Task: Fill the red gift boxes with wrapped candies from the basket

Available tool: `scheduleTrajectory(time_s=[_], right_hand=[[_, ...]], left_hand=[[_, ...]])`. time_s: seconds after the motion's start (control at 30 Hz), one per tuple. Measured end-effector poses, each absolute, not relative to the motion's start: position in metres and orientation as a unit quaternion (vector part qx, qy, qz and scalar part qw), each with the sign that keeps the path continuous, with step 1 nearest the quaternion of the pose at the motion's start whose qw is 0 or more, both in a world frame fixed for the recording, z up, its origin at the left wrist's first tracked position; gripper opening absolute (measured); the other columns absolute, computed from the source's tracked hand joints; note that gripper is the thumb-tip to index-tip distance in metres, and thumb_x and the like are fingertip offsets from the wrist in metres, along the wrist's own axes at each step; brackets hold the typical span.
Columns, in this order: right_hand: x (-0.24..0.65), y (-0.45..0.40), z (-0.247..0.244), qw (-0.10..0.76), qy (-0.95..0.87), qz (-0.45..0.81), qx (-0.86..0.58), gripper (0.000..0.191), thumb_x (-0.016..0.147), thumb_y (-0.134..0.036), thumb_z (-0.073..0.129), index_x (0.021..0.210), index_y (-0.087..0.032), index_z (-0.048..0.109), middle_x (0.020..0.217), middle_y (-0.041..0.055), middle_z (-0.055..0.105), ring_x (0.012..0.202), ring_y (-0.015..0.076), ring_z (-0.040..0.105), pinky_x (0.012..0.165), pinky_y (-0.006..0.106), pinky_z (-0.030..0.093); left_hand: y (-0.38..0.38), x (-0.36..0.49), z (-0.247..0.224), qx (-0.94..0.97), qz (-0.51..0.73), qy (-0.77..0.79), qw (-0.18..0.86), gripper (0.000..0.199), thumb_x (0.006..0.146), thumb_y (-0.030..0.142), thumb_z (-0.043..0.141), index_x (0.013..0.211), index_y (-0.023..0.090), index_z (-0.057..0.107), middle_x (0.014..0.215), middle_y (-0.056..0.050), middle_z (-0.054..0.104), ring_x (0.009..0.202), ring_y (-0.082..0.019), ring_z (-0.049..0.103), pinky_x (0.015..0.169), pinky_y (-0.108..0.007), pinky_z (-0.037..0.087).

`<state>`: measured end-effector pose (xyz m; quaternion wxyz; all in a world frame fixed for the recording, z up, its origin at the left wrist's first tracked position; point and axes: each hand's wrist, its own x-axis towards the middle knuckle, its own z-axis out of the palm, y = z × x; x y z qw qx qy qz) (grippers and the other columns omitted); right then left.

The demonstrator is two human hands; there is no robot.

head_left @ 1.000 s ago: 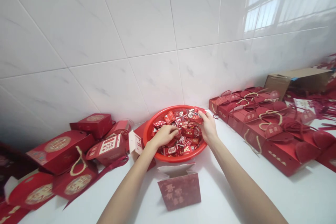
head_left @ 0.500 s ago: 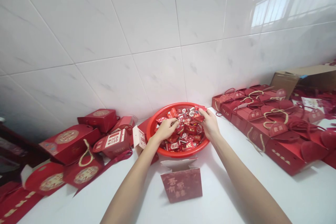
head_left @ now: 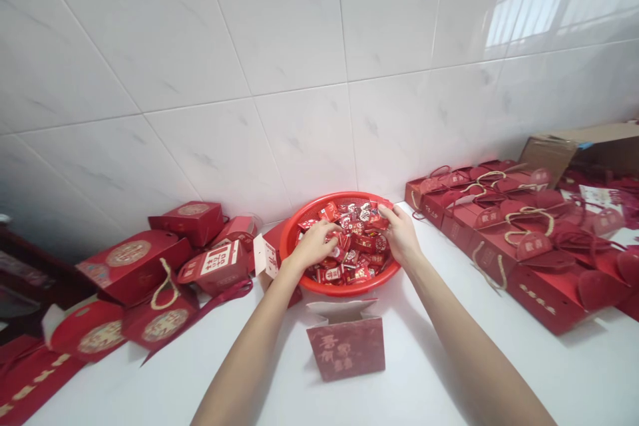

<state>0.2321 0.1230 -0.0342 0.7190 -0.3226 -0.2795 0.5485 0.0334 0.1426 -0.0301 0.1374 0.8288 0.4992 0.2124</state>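
A red plastic basket [head_left: 344, 292] holds many red-wrapped candies [head_left: 367, 243]. Over the left part of this pile is my left hand [head_left: 314, 243], its fingers apart and reaching down among the wrappers, with nothing visibly held. My right hand [head_left: 402, 233] is at the basket's right rim, thumb and fingers closed on a red candy packet [head_left: 383, 202], which is partly covered by the fingers. In front of the basket, between my forearms, stands a small red paper box [head_left: 346, 349] with gold writing and its top open.
Several red gift boxes [head_left: 132, 256] with round emblems and ribbons crowd the left side. On the right stand rows of closed red boxes [head_left: 504, 239] with rope handles, and behind them a cardboard carton [head_left: 549, 153]. A tiled wall [head_left: 299, 140] backs the white table [head_left: 414, 359].
My left hand's fingers have loosened from a pinch and spread over the candies. My right hand stays at the right rim. The view has shifted slightly.
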Motion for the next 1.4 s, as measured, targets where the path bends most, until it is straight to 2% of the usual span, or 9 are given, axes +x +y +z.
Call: scheduleTrajectory(time_s=[0.1, 0.23, 0.43, 0.53, 0.7, 0.9, 1.0, 1.1, 1.4], right_hand=[[0.232, 0.124, -0.035, 0.716, -0.282, 0.551, -0.324, 0.038, 0.053, -0.039, 0.087, 0.075, -0.019, 0.064, 0.07, -0.003, 0.067, 0.063, 0.014, 0.059, 0.058, 0.026, 0.049], [0.232, 0.126, -0.037, 0.709, -0.297, 0.551, -0.324, 0.037, 0.055, -0.04, 0.086, 0.077, -0.019, 0.064, 0.074, -0.0018, 0.068, 0.067, 0.0155, 0.06, 0.062, 0.028, 0.051], [0.232, 0.125, -0.038, 0.697, -0.316, 0.557, -0.325, 0.041, 0.056, -0.043, 0.088, 0.079, -0.02, 0.063, 0.076, -0.0029, 0.068, 0.068, 0.0151, 0.061, 0.063, 0.028, 0.051], [0.233, 0.123, -0.035, 0.687, -0.327, 0.566, -0.318, 0.04, 0.057, -0.043, 0.088, 0.08, -0.02, 0.064, 0.079, -0.0027, 0.069, 0.071, 0.0155, 0.062, 0.061, 0.027, 0.051], [0.234, 0.108, -0.013, 0.652, -0.377, 0.595, -0.283, 0.037, 0.059, -0.04, 0.088, 0.083, -0.02, 0.067, 0.084, -0.0014, 0.071, 0.076, 0.0157, 0.064, 0.067, 0.027, 0.051], [0.231, 0.075, 0.016, 0.596, -0.469, 0.596, -0.262, 0.034, 0.069, -0.042, 0.084, 0.092, -0.021, 0.07, 0.094, 0.0018, 0.072, 0.088, 0.0182, 0.065, 0.076, 0.029, 0.053], [0.233, 0.058, 0.024, 0.571, -0.527, 0.58, -0.245, 0.029, 0.078, -0.042, 0.079, 0.098, -0.023, 0.07, 0.098, 0.0031, 0.072, 0.093, 0.0187, 0.066, 0.084, 0.031, 0.053], [0.238, 0.043, 0.033, 0.569, -0.566, 0.55, -0.232, 0.026, 0.083, -0.041, 0.076, 0.101, -0.023, 0.069, 0.101, 0.0035, 0.072, 0.095, 0.0182, 0.066, 0.086, 0.032, 0.053], [0.246, 0.023, 0.047, 0.561, -0.611, 0.511, -0.227, 0.031, 0.083, -0.042, 0.075, 0.107, -0.023, 0.067, 0.106, 0.006, 0.072, 0.095, 0.0199, 0.068, 0.085, 0.035, 0.056]], left_hand=[[0.125, 0.028, -0.024, 0.818, 0.186, 0.54, 0.065, 0.026, 0.087, 0.025, 0.054, 0.104, 0.016, 0.071, 0.104, -0.011, 0.069, 0.102, -0.027, 0.063, 0.09, -0.036, 0.047], [0.1, 0.022, -0.016, 0.807, 0.076, 0.573, 0.122, 0.02, 0.084, 0.036, 0.062, 0.082, 0.019, 0.073, 0.085, -0.007, 0.073, 0.082, -0.024, 0.067, 0.071, -0.031, 0.044], [0.101, 0.025, -0.018, 0.773, 0.014, 0.606, 0.187, 0.005, 0.067, 0.024, 0.074, 0.07, 0.019, 0.073, 0.075, -0.004, 0.074, 0.071, -0.021, 0.066, 0.058, -0.026, 0.038], [0.106, 0.025, -0.019, 0.772, 0.01, 0.603, 0.202, 0.013, 0.062, 0.017, 0.075, 0.074, 0.019, 0.076, 0.073, -0.003, 0.073, 0.07, -0.021, 0.066, 0.059, -0.026, 0.041], [0.093, 0.014, -0.009, 0.774, 0.186, 0.555, 0.242, 0.027, 0.077, 0.038, 0.07, 0.091, 0.017, 0.078, 0.084, -0.006, 0.076, 0.083, -0.024, 0.068, 0.072, -0.029, 0.049], [0.06, 0.002, 0.012, 0.679, 0.387, 0.47, 0.411, 0.048, 0.076, 0.051, 0.074, 0.104, 0.014, 0.071, 0.096, -0.011, 0.076, 0.082, -0.025, 0.071, 0.075, -0.036, 0.057], [0.037, -0.002, 0.026, 0.683, 0.425, 0.451, 0.386, 0.038, 0.077, 0.045, 0.076, 0.1, 0.015, 0.073, 0.1, -0.011, 0.076, 0.089, -0.024, 0.071, 0.08, -0.035, 0.057], [0.013, -0.008, 0.041, 0.737, 0.425, 0.422, 0.313, 0.022, 0.08, 0.035, 0.073, 0.094, 0.018, 0.075, 0.091, -0.007, 0.075, 0.083, -0.02, 0.069, 0.074, -0.03, 0.056], [-0.021, 0.006, 0.051, 0.844, 0.299, 0.396, 0.204, 0.008, 0.084, 0.022, 0.069, 0.09, 0.02, 0.074, 0.088, -0.004, 0.074, 0.079, -0.017, 0.066, 0.073, -0.027, 0.053]])
